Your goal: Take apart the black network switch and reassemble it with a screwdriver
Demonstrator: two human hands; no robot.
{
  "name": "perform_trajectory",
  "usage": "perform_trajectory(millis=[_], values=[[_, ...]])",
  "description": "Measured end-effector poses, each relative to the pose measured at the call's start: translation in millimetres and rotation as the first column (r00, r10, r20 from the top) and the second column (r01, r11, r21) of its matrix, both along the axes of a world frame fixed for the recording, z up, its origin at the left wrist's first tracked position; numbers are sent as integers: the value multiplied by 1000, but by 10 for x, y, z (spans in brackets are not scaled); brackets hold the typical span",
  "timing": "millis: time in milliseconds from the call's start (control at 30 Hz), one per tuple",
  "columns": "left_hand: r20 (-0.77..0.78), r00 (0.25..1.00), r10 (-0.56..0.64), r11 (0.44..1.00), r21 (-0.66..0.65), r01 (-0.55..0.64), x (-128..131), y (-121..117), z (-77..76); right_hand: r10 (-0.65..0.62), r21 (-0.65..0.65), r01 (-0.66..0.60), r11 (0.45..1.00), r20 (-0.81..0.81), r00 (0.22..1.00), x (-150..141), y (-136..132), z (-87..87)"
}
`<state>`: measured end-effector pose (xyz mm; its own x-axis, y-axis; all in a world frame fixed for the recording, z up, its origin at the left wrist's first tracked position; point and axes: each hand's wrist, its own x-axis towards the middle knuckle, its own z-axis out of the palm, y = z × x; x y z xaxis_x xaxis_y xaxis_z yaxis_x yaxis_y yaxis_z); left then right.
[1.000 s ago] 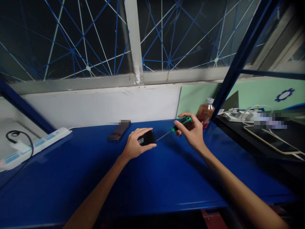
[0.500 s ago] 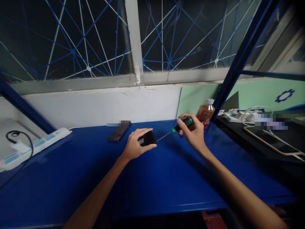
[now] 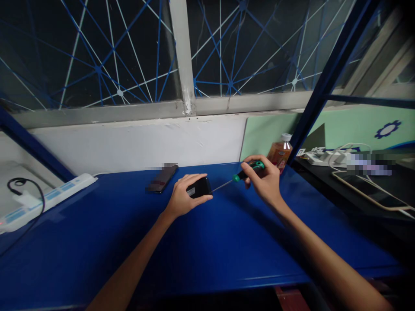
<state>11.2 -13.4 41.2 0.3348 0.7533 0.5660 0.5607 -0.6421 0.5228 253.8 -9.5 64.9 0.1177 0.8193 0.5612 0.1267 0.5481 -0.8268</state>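
Note:
My left hand [image 3: 182, 195] is closed around a small black box-shaped device [image 3: 201, 188], thumb below and fingers over the top; a pale label shows on its face. In my right hand [image 3: 265, 179] is a screwdriver [image 3: 241, 175] with a green and black handle, gripped between thumb and fingers. Its thin metal shaft points left and down, and the tip meets the right end of the device. Whether the tip sits in a screw is too small to tell.
A dark phone [image 3: 166, 178] lies on the blue table [image 3: 207, 250] behind my left hand. A drink bottle [image 3: 280, 152] stands behind my right hand. At left is a white power strip [image 3: 66, 190] with a cable; at right, another phone [image 3: 369, 190] among cords.
My right hand and the screwdriver handle have shifted slightly right, and the handle looks a little turned. My left hand and the black device have barely moved.

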Motion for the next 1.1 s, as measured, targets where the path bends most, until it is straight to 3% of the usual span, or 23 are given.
perform_trajectory(millis=[167, 267, 600, 833, 1100], values=[[-4, 1000, 2, 1000, 2, -2, -5, -1, 1, 171, 33, -169, 985, -53, 984, 12, -16, 11], [0, 1000, -2, 1000, 4, 2, -6, 2, -11, 203, 45, -201, 979, -38, 979, 22, -18, 17], [6, 1000, 0, 1000, 9, 0, -12, 0, -4, -3, 4, 3, 1000, 1, 1000, -21, -8, -4], [25, 1000, -5, 1000, 0, 5, -11, 4, -17, 199, 24, -198, 980, -29, 980, 19, 13, -13], [23, 1000, 1, 1000, -2, -1, -19, 0, -22, 38, 0, -38, 999, -9, 999, -21, 12, -26]])
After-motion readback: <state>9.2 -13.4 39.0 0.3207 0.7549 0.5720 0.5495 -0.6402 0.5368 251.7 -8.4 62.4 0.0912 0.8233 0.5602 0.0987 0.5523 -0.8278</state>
